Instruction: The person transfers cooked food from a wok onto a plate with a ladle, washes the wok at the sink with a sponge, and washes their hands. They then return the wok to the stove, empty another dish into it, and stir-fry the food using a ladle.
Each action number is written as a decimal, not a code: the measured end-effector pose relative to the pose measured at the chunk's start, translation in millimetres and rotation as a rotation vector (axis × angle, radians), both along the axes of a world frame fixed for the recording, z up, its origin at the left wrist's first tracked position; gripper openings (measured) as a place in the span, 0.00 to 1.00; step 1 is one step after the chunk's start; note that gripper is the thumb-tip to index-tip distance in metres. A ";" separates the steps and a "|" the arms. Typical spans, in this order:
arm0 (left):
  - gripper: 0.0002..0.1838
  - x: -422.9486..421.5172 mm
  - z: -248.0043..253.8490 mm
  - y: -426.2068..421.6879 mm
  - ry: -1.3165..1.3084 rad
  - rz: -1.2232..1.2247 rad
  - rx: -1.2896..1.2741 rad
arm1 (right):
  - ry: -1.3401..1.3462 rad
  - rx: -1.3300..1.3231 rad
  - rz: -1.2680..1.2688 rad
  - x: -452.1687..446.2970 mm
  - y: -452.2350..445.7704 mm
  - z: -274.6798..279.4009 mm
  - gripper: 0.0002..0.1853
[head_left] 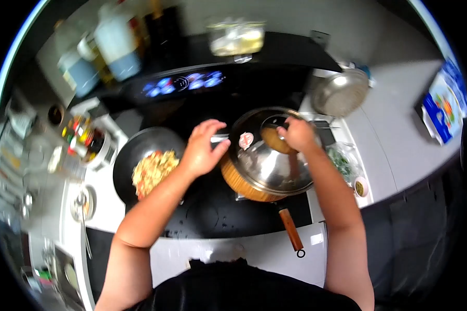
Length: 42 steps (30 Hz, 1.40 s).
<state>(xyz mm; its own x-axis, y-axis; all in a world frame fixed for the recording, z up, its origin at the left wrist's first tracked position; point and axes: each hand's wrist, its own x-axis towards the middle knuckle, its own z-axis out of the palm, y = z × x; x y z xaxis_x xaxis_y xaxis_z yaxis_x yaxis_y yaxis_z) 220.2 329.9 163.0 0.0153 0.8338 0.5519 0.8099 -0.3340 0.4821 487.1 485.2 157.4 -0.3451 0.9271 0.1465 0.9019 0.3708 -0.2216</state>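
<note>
My right hand (298,135) is closed around the black knob of a shiny steel lid (267,168). The lid covers a round, golden-brown vessel (249,185) that looks like a bamboo steamer, and a wooden handle (290,229) sticks out toward me below it. To the left, my left hand (205,149) has its thumb and fingers apart, close to a small silver side handle (219,139); whether it touches this is unclear. A dark wok (127,150) holds cooked, yellow and red chopped food (153,170) beside my left forearm.
Blurred bottles and a clear container (236,41) stand on the rear shelf. A steel pan (341,93) leans at the back right, with a bag of greens (341,160) and a small bowl (360,186) nearer. Seasoning jars (91,142) and a ladle (83,207) are left.
</note>
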 end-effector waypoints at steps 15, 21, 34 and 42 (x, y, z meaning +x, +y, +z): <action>0.20 -269.8 -75.1 -274.9 -0.580 0.694 0.038 | -0.013 -0.018 0.555 -351.7 -169.1 29.1 0.26; 0.20 -298.5 -105.4 -326.1 -0.645 0.740 -0.059 | -0.030 -0.050 0.504 -425.6 -197.6 -33.8 0.26; 0.20 -310.2 -120.8 -365.4 -0.686 0.751 -0.138 | -0.131 -0.085 0.365 -431.8 -200.9 -43.3 0.32; 0.21 -259.0 -91.2 -437.9 -0.616 1.014 -0.048 | 0.122 0.159 1.056 -482.7 -303.6 -55.3 0.29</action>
